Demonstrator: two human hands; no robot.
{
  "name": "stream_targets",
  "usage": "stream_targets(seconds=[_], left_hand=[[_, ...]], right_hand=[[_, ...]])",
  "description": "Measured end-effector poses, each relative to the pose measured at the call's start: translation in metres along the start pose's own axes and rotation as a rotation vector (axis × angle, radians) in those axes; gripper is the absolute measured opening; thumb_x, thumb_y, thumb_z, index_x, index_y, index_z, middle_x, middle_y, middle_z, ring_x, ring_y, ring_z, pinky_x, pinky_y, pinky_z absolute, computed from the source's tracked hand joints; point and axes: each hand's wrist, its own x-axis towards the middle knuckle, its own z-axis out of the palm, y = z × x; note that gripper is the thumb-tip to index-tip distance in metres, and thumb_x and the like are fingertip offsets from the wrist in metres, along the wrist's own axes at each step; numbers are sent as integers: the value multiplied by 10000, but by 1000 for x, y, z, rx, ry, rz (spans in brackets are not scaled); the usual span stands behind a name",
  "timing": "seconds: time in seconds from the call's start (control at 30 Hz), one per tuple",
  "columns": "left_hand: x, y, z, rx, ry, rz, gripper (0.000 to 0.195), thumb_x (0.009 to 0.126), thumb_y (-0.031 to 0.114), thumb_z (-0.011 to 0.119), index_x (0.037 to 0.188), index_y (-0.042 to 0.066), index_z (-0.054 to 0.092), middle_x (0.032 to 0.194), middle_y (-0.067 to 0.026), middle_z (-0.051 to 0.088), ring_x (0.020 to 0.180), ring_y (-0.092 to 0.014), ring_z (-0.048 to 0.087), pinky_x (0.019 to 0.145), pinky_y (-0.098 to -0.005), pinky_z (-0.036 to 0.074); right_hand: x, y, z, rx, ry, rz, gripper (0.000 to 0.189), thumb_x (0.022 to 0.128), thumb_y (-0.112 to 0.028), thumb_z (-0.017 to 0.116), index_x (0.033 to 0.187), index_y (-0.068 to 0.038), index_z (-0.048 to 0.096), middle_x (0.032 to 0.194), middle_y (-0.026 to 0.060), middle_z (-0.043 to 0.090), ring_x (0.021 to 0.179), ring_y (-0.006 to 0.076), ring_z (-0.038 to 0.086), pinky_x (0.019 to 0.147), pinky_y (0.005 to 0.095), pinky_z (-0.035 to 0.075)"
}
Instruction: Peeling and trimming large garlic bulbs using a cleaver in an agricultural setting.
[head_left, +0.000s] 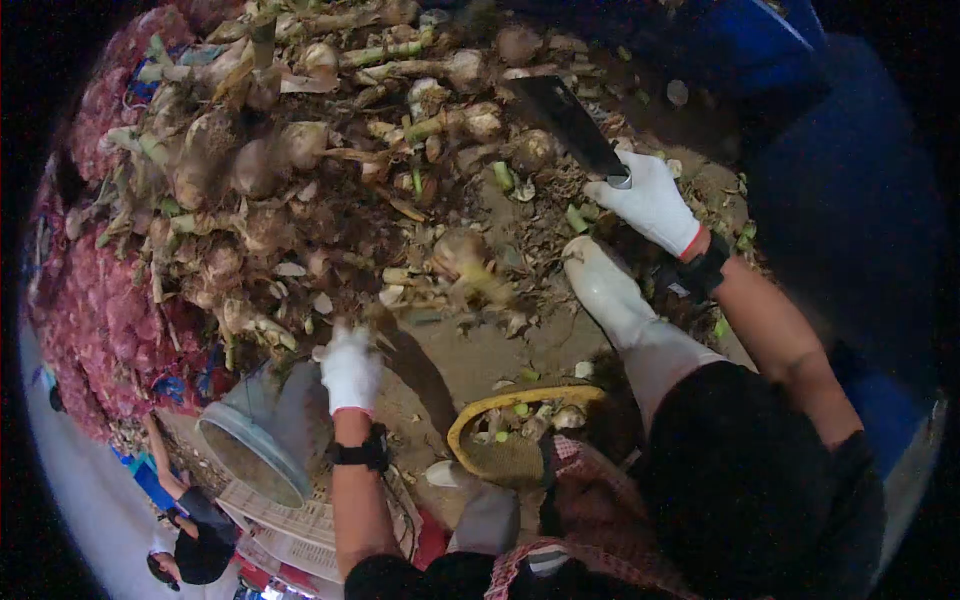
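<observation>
A white glove with a red cuff covers my right hand (651, 199), which grips the handle of a broad dark-bladed cleaver (566, 120). The blade points up and left over the edge of a large heap of garlic bulbs with stalks (300, 142). My left hand (350, 367), gloved in white too and blurred, is at the heap's lower edge; whether its fingers hold anything cannot be told. A blurred bulb (461, 259) lies between the hands. Nearer my legs is a yellow-rimmed basket (469, 412) with garlic pieces in it.
Red mesh sacks (97, 322) of bulbs line the left. A greyish bucket (255, 457) lies tilted beside my left forearm, by a pale plastic crate (300, 525). My white boot (607, 289) is below the cleaver hand. Another person (201, 532) is at lower left. Blue containers (750, 45) stand upper right.
</observation>
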Motion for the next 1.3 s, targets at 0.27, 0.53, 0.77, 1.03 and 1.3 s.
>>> stream_targets(seconds=[0.27,0.53,0.77,1.03,1.3], left_hand=[[52,124,-25,-1144,169,-314,654,743,420,598,1143,-86,485,1028,-240,591,965,-295,577,865,-359,423],[56,168,-45,-1126,83,24,734,592,307,718,1219,53,434,1049,-209,590,994,-318,566,884,-338,424],[28,170,-79,-1594,372,283,733,588,76,653,1259,8,364,1193,-159,484,1038,-288,536,889,-357,442],[29,172,-61,-2119,173,259,765,630,93,662,1289,-3,287,1124,-125,525,994,-212,549,862,-321,459],[24,161,-34,-1683,427,193,719,756,244,678,1304,-17,293,885,-82,598,745,-140,585,676,-277,492]], right_hand=[[-1,-10,18,6,-93,-32,458,695,-310,650,986,37,584,665,174,607,623,279,618,604,345,472],[0,-16,17,168,-67,51,459,705,-366,656,941,23,599,665,162,615,605,223,612,606,328,470],[1,-37,15,634,-135,36,343,754,-335,674,804,-3,603,721,12,615,653,61,485,610,264,427],[-20,-60,6,191,-241,-194,271,726,-282,627,815,-28,604,613,175,560,588,282,598,552,357,460],[-25,-68,-6,-330,-235,-631,168,697,-212,589,774,-74,532,674,134,578,614,325,599,533,435,481]])
